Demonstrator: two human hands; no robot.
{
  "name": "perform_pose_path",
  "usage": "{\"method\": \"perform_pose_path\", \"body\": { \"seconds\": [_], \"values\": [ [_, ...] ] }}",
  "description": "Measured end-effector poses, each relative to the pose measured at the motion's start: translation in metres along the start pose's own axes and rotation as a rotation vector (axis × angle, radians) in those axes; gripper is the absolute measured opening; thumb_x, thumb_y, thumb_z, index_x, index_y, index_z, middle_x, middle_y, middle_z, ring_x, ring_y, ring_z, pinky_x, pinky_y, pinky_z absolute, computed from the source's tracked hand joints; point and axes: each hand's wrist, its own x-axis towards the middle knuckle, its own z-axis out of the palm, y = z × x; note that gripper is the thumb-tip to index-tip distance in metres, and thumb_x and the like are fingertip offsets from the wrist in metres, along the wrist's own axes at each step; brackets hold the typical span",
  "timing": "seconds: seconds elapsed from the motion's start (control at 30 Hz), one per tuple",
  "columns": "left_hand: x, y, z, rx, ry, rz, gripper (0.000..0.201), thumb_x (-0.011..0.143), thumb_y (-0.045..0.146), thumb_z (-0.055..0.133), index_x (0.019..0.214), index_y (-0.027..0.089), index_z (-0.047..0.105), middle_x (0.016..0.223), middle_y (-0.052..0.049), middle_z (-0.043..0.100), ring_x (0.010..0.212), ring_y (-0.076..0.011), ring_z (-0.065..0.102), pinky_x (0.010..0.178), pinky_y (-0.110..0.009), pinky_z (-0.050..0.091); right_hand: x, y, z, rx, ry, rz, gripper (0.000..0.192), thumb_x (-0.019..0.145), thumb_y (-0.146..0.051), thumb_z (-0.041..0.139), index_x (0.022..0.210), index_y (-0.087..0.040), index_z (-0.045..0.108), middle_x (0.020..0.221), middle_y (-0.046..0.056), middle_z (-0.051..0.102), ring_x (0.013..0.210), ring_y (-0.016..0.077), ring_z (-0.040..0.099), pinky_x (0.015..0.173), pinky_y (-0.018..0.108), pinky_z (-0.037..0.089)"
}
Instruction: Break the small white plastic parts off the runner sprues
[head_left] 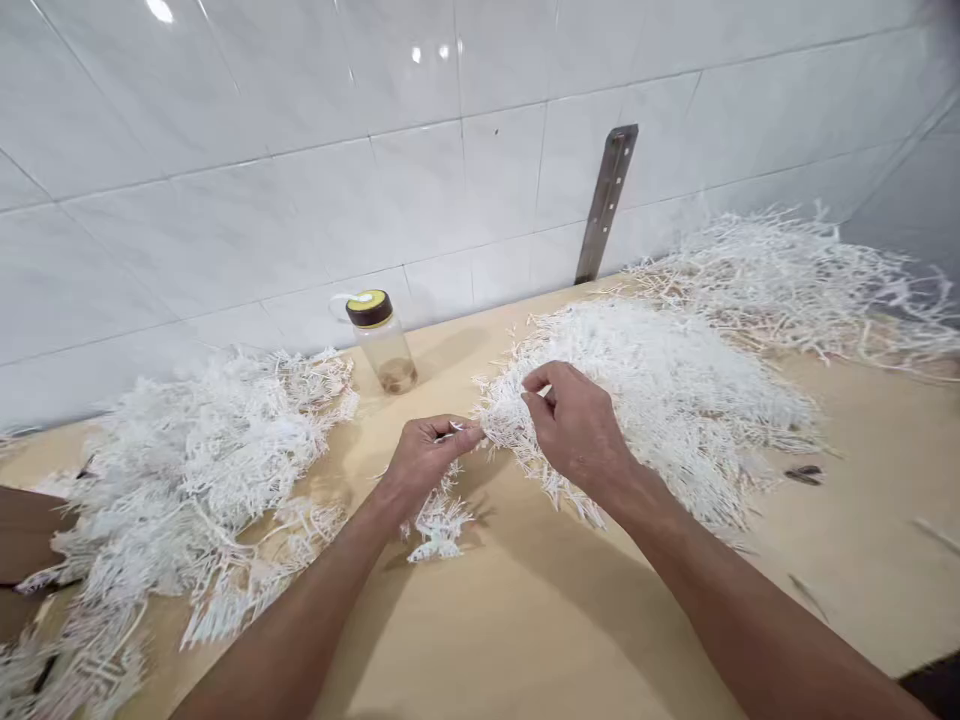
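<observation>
My left hand point(433, 455) is closed, thumb against the fingers, on a few thin white strands. Below it hangs or lies a small fringed bunch of white strands point(439, 530); whether it joins what the hand holds I cannot tell. My right hand point(571, 415) is curled with thumb and forefinger close together, over the near left edge of a large pile of short white strands point(667, 390). Anything between its fingertips is too small to make out. A gap separates the two hands.
Another heap of white strands point(217, 460) spreads over the left of the wooden table point(555, 620). A clear bottle with a dark and yellow lid point(384, 345) stands near the tiled wall. Longer strands point(795, 280) lie back right. A metal bar point(606, 205) leans there.
</observation>
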Motion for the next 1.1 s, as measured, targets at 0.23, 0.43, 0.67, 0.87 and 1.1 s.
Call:
{"method": "perform_pose_path", "body": {
  "seconds": [0.23,0.43,0.67,0.87,1.1],
  "values": [
    [-0.001,-0.002,-0.003,-0.049,-0.013,-0.006,0.028,0.075,0.043,0.077,0.076,0.015,0.076,0.075,-0.003,0.07,0.073,-0.0148,0.057,0.074,-0.027,0.041,-0.007,-0.011,-0.002,0.318,-0.49,0.154,0.032,0.091,-0.043,0.053,0.101,-0.018,0.07,0.068,0.001,0.062,0.056,0.0133,0.051,0.055,0.027,0.04],
    [0.0,0.0,-0.001,-0.046,-0.007,0.018,0.028,0.074,0.043,0.077,0.074,0.015,0.076,0.075,-0.003,0.069,0.073,-0.0152,0.056,0.074,-0.028,0.041,-0.01,-0.009,0.007,0.378,-0.515,0.19,0.023,0.085,-0.04,0.062,0.084,-0.018,0.07,0.066,0.0,0.062,0.056,0.0114,0.049,0.053,0.025,0.038],
    [-0.001,0.002,0.0,-0.009,0.017,0.006,0.033,0.071,0.047,0.078,0.076,0.014,0.078,0.074,-0.005,0.07,0.075,-0.018,0.058,0.076,-0.03,0.042,-0.012,-0.008,0.012,0.344,-0.453,0.144,0.02,0.086,-0.037,0.062,0.082,-0.019,0.068,0.071,0.0,0.066,0.06,0.0127,0.053,0.056,0.026,0.039],
    [-0.001,-0.002,-0.001,-0.003,0.028,0.007,0.032,0.072,0.045,0.077,0.075,0.014,0.077,0.073,-0.005,0.069,0.073,-0.0177,0.057,0.074,-0.03,0.042,-0.015,-0.008,0.014,0.254,-0.423,0.025,0.019,0.092,-0.03,0.055,0.079,-0.019,0.063,0.065,-0.002,0.06,0.056,0.012,0.049,0.055,0.026,0.036],
    [0.001,-0.003,-0.004,0.076,0.061,0.001,0.029,0.072,0.044,0.076,0.068,0.014,0.073,0.071,-0.004,0.067,0.07,-0.0169,0.055,0.07,-0.029,0.041,-0.024,-0.016,0.02,0.145,-0.449,-0.083,0.021,0.095,-0.02,0.046,0.075,-0.019,0.052,0.065,-0.002,0.051,0.056,0.012,0.041,0.054,0.026,0.03]
  ]
}}
